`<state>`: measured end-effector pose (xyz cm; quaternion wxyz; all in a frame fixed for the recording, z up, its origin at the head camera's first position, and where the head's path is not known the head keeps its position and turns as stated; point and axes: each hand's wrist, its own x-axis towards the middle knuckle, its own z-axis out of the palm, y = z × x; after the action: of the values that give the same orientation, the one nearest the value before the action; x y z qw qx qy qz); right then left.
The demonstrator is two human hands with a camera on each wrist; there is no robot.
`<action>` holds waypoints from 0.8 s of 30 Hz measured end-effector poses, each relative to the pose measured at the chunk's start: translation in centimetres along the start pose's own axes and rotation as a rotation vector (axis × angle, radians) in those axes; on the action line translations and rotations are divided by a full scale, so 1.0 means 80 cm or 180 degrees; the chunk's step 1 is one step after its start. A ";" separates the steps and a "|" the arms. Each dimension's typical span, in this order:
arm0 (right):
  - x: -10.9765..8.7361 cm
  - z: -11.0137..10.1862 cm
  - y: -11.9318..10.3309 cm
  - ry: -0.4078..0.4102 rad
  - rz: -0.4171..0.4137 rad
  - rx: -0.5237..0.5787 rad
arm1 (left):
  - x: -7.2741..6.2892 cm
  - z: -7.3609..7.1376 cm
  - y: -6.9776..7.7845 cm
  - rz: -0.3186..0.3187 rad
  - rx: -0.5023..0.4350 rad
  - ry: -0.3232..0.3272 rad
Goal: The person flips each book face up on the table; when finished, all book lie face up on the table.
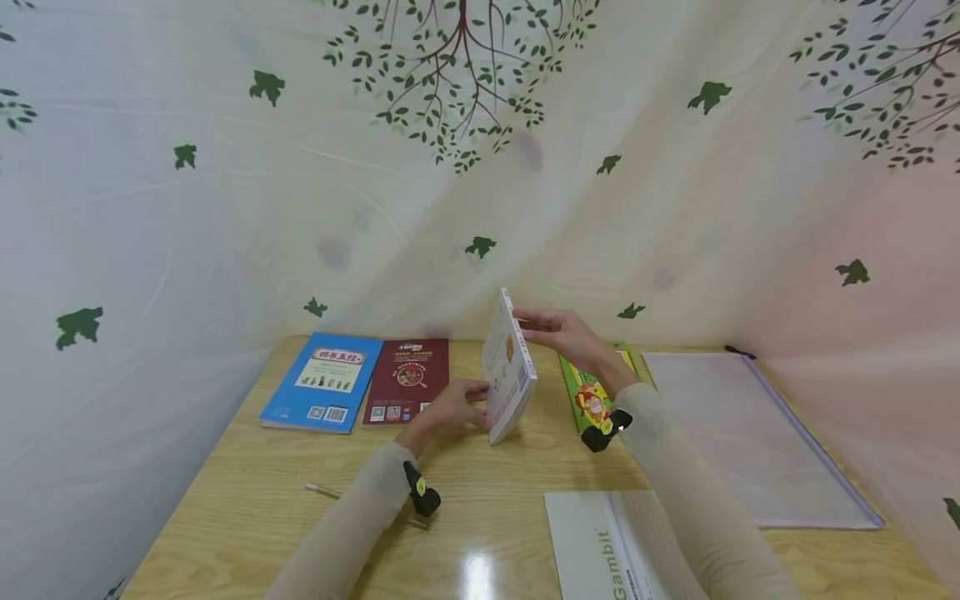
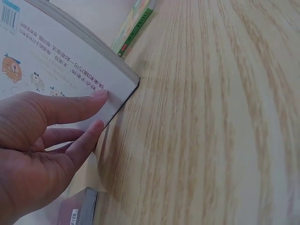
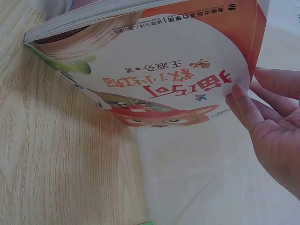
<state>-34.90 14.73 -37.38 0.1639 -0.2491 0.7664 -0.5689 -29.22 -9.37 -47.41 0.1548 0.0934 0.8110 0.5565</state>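
A white paperback book [image 1: 504, 367] stands tilted on edge above the middle of the table, held between both hands. Its back, with small cartoon figures, shows in the left wrist view; its front cover [image 3: 173, 61], with orange lettering and a cartoon face, shows in the right wrist view. My left hand [image 1: 453, 406] pinches the near edge between thumb and fingers. Higher up on the far side, my right hand [image 1: 566, 333] grips the other edge with its fingertips. Whether the book's lower corner touches the table cannot be told.
A blue book [image 1: 330, 408] and a dark red book [image 1: 408, 400] lie at the back left. Behind the right wrist is a green book [image 1: 581, 387]. A white "Gambit" box or pad [image 1: 577, 542], a pale mesh pouch [image 1: 750, 442] and a pen [image 1: 322, 490] also lie there.
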 end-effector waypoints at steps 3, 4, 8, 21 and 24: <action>0.000 0.003 -0.001 -0.0015 -0.0050 0.0041 | 0.001 -0.001 -0.002 0.0052 -0.0014 -0.0001; 0.001 0.003 -0.001 -0.0022 -0.0063 0.0052 | 0.001 -0.001 -0.003 0.0065 -0.0012 -0.0002; 0.003 0.006 0.000 -0.0017 -0.0073 0.0058 | 0.001 -0.002 -0.005 0.0146 0.0051 0.0003; 0.004 0.011 0.003 -0.0035 -0.0132 0.0090 | -0.003 -0.003 -0.004 0.0194 0.0029 -0.0048; 0.004 0.012 0.004 -0.0044 -0.0146 0.0124 | -0.003 -0.003 -0.003 0.0214 -0.0007 -0.0054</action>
<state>-34.70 13.85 -37.97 0.1609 -0.2672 0.7482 -0.5856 -29.09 -9.79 -47.53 0.1429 0.1251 0.8055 0.5614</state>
